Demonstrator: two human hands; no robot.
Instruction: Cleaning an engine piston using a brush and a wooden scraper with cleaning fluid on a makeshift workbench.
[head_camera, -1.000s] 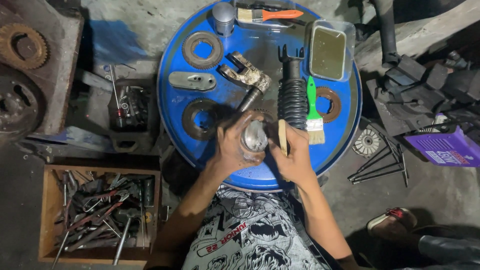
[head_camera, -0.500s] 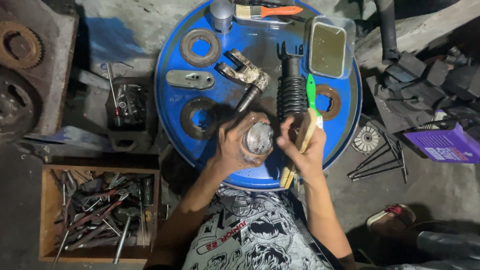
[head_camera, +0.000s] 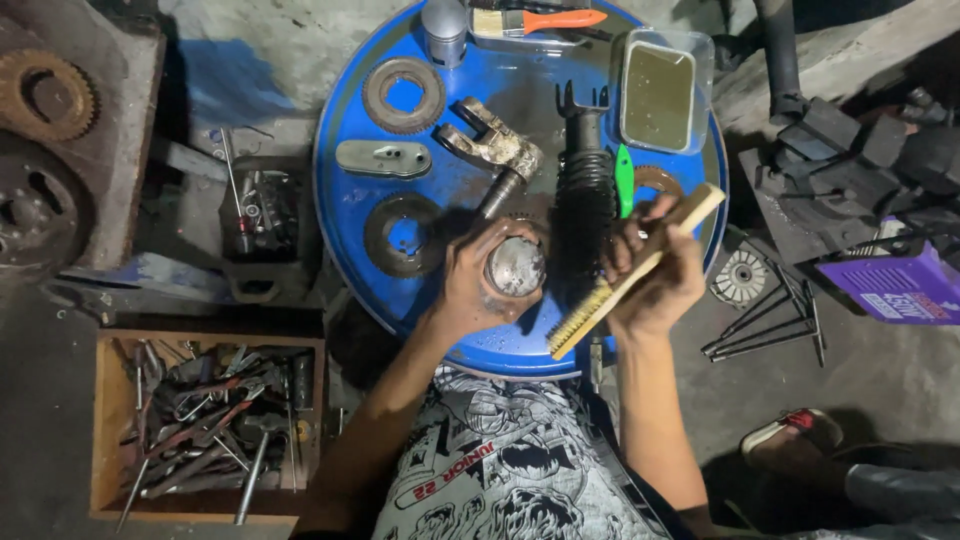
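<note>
My left hand (head_camera: 478, 285) was curled around a round, dull grey metal part (head_camera: 515, 266), fingers wrapped close about its sides so that its domed top faced up at me. It sat over the near part of the blue drum lid (head_camera: 345, 195), just right of a rusty ring gear (head_camera: 405, 235).

A second before, my right hand (head_camera: 655, 285) had been pressed against that part with the brush tucked beside it. By this moment it had drawn off to the right and lifted the wooden brush (head_camera: 625, 272) clear, fingers closed tight round the middle of the handle. The brush lay slanted, its yellow bristles (head_camera: 578, 322) pointing near and left, close to the grey part but not touching it, the bare wooden end pointing far and right. I judged this a pause between strokes, with the scrubbing of the part unfinished, since grime showed on it.

Just far of my hands stood the black ribbed shock absorber (head_camera: 585, 200), a green-handled brush (head_camera: 625, 178) beside it, and a greasy forked fitting (head_camera: 492, 145). Farther off lay a toothed sprocket (head_camera: 404, 95), a flat grey plate (head_camera: 383, 158), a tray of dark liquid (head_camera: 659, 92) and an orange-handled paintbrush (head_camera: 540, 20). A wooden box of tools (head_camera: 205, 425) sat on the floor near left.
</note>
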